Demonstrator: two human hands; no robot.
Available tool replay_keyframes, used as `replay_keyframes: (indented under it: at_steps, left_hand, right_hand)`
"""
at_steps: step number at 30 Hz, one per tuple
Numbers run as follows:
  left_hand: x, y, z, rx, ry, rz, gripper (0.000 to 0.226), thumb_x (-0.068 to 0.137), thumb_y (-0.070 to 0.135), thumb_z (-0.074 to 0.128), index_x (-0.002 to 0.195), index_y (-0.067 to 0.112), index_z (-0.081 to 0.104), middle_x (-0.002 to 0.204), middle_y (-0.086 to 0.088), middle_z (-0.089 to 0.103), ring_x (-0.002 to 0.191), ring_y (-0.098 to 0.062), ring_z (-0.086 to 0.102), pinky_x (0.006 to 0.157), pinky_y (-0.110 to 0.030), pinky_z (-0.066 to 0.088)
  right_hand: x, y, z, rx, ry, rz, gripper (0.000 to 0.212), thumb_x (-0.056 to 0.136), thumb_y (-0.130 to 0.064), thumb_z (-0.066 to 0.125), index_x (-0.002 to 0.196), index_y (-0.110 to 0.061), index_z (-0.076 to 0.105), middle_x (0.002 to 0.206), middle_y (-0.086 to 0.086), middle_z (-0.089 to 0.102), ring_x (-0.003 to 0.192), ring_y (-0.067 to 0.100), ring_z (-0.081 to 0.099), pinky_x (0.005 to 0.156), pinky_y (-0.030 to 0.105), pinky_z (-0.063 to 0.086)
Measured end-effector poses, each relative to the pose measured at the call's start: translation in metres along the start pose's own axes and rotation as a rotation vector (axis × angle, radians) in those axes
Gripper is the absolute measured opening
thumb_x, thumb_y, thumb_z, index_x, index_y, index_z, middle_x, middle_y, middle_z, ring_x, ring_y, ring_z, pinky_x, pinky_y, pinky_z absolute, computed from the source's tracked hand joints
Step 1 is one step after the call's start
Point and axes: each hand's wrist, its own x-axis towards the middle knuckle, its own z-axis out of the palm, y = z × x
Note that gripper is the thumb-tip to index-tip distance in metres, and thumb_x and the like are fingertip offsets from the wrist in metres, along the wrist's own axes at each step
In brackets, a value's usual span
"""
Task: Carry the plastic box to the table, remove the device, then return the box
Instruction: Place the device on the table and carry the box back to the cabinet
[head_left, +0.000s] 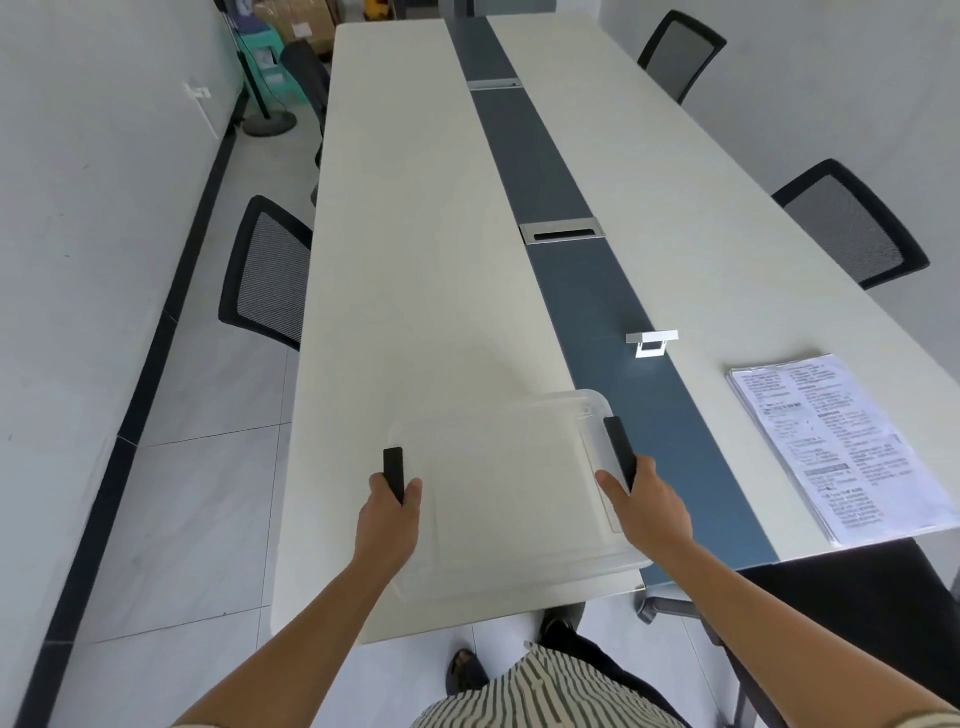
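Both bare forearms reach forward and slightly inward from the lower edge of the view. The left hand (388, 512) is seen from the back, fingers and thumb curled closed around a black handle (394, 472) (thumb on the inner side). The right hand (643, 501) is likewise clenched on the opposite black handle (619, 448), knuckles up. Wrists are straight, and the hands are held level and well apart.
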Motion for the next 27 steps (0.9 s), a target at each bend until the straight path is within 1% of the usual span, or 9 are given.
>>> replay_keyframes:
  at_steps: [5, 8, 10, 12, 14, 17, 20, 23, 27]
  left_hand:
    - [-0.027, -0.003, -0.03, -0.218, 0.078, -0.032, 0.031, 0.09, 0.03, 0.055, 0.117, 0.016, 0.05, 0.079, -0.002, 0.053, 0.064, -0.015, 0.051, 0.051, -0.028, 0.039]
    - [-0.059, -0.017, -0.053, -0.358, 0.152, -0.025, 0.039, 0.088, 0.03, 0.059, 0.125, 0.023, 0.05, 0.089, -0.008, 0.06, 0.073, -0.021, 0.058, 0.062, -0.038, 0.05]
    - [-0.083, -0.03, -0.062, -0.429, 0.218, -0.029, 0.043, 0.086, 0.028, 0.06, 0.128, 0.028, 0.05, 0.092, -0.014, 0.064, 0.078, -0.026, 0.061, 0.069, -0.042, 0.053]
    - [-0.109, -0.044, -0.066, -0.492, 0.301, -0.051, 0.043, 0.086, 0.026, 0.061, 0.128, 0.03, 0.051, 0.091, -0.016, 0.066, 0.081, -0.031, 0.063, 0.07, -0.043, 0.054]
    - [-0.139, -0.057, -0.064, -0.543, 0.395, -0.087, 0.043, 0.085, 0.025, 0.061, 0.127, 0.031, 0.052, 0.089, -0.017, 0.067, 0.08, -0.035, 0.064, 0.07, -0.046, 0.054]
    - [-0.188, -0.077, -0.054, -0.633, 0.539, -0.173, 0.042, 0.086, 0.021, 0.061, 0.126, 0.03, 0.054, 0.091, -0.024, 0.066, 0.071, -0.03, 0.059, 0.062, -0.042, 0.051]
    - [-0.237, -0.102, -0.039, -0.7, 0.663, -0.27, 0.04, 0.087, 0.021, 0.061, 0.126, 0.028, 0.054, 0.092, -0.025, 0.066, 0.071, -0.027, 0.058, 0.062, -0.039, 0.049]
    - [-0.286, -0.131, -0.027, -0.714, 0.781, -0.391, 0.041, 0.087, 0.022, 0.06, 0.127, 0.029, 0.054, 0.094, -0.024, 0.066, 0.07, -0.028, 0.058, 0.061, -0.039, 0.048]
    - [-0.348, -0.166, -0.026, -0.757, 0.952, -0.509, 0.037, 0.087, 0.019, 0.061, 0.123, 0.026, 0.056, 0.096, -0.029, 0.065, 0.067, -0.025, 0.052, 0.056, -0.03, 0.041]
  right_hand:
    - [-0.012, -0.014, -0.03, 0.183, 0.003, -0.136, 0.044, 0.084, -0.042, 0.061, 0.116, -0.011, 0.053, 0.088, -0.002, 0.059, 0.081, 0.022, 0.056, 0.068, 0.033, 0.043]
    - [-0.025, -0.032, -0.049, 0.337, -0.055, -0.241, 0.046, 0.084, -0.034, 0.064, 0.126, -0.02, 0.051, 0.093, -0.005, 0.061, 0.083, 0.016, 0.057, 0.07, 0.03, 0.041]
    - [-0.035, -0.041, -0.056, 0.404, -0.128, -0.318, 0.048, 0.084, -0.027, 0.066, 0.129, -0.023, 0.05, 0.095, 0.001, 0.063, 0.081, 0.014, 0.057, 0.066, 0.028, 0.043]
    - [-0.047, -0.049, -0.059, 0.436, -0.218, -0.378, 0.048, 0.084, -0.022, 0.066, 0.129, -0.025, 0.05, 0.097, 0.011, 0.064, 0.079, 0.023, 0.057, 0.065, 0.026, 0.044]
    - [-0.059, -0.055, -0.06, 0.426, -0.31, -0.431, 0.048, 0.085, -0.02, 0.066, 0.129, -0.027, 0.049, 0.094, 0.015, 0.063, 0.075, 0.032, 0.055, 0.063, 0.027, 0.044]
    - [-0.075, -0.056, -0.053, 0.367, -0.43, -0.506, 0.049, 0.086, -0.022, 0.065, 0.13, -0.031, 0.047, 0.08, 0.005, 0.059, 0.064, 0.022, 0.05, 0.058, 0.028, 0.042]
    - [-0.086, -0.054, -0.033, 0.276, -0.54, -0.601, 0.05, 0.086, -0.024, 0.065, 0.132, -0.03, 0.046, 0.075, -0.003, 0.056, 0.059, 0.015, 0.048, 0.055, 0.025, 0.038]
    - [-0.108, -0.058, -0.007, 0.19, -0.673, -0.68, 0.051, 0.086, -0.026, 0.065, 0.133, -0.029, 0.045, 0.07, -0.003, 0.052, 0.054, 0.014, 0.046, 0.053, 0.023, 0.037]
    - [-0.156, -0.068, 0.027, 0.128, -0.827, -0.79, 0.05, 0.085, -0.028, 0.065, 0.131, -0.034, 0.047, 0.068, 0.001, 0.049, 0.052, 0.014, 0.044, 0.052, 0.026, 0.038]
